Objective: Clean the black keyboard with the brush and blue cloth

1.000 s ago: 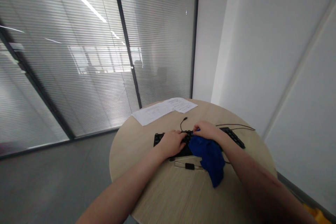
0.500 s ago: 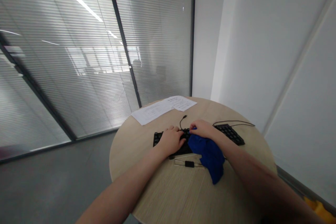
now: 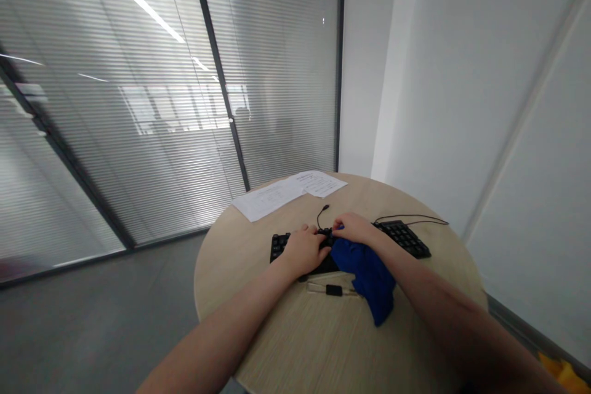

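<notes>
A black keyboard [image 3: 279, 245] lies on the round wooden table [image 3: 295, 338]. My left hand [image 3: 305, 249] rests on it with the fingers spread and the thumb apart. My right hand [image 3: 353, 226] pinches a corner of a blue cloth [image 3: 367, 271] over the keys at the keyboard's back edge. The rest of the cloth hangs across the keyboard's front and onto the table. Just in front lies a small tool with a black band around its middle [image 3: 333, 290]; the cloth covers its right end.
Past my right forearm shows a black block of keys [image 3: 404, 239]; I cannot tell whether it joins the keyboard. Behind it runs a thin cable [image 3: 418, 218]. A short cable end with a plug [image 3: 325, 207] lies behind the keyboard. Printed papers [image 3: 277, 196] lie at the table's far edge.
The view has shifted very slightly. Both hands stay at almost the same spots on the keyboard, and the blue cloth is still in my right hand.
</notes>
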The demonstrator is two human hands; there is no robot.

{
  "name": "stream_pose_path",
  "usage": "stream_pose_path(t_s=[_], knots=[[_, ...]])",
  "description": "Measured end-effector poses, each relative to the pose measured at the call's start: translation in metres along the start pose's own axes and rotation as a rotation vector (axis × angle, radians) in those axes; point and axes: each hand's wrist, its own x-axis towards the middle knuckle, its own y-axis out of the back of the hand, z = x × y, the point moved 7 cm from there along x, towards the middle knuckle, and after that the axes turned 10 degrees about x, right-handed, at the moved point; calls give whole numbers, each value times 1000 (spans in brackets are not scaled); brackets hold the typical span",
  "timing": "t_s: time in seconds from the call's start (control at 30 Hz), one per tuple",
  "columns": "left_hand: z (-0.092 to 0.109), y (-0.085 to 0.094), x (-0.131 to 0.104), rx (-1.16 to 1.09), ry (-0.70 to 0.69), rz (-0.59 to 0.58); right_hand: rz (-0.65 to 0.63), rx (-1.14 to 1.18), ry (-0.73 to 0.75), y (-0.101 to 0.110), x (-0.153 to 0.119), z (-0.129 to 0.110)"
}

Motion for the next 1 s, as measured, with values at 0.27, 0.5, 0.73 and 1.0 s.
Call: stream_pose_path(t_s=[0.27,0.5,0.73,1.0], knots=[[0,0,0,2,27,-21,48,2,-43,-2,2,6],[-1,1,-1,3,17,-23,-30,54,29,-3,-1,3],[0,1,0,0,-4,-19,48,1,-26,-2,-1,3],[-1,3,-1,-10,14,-22,-23,37,36,-3,-1,4]])
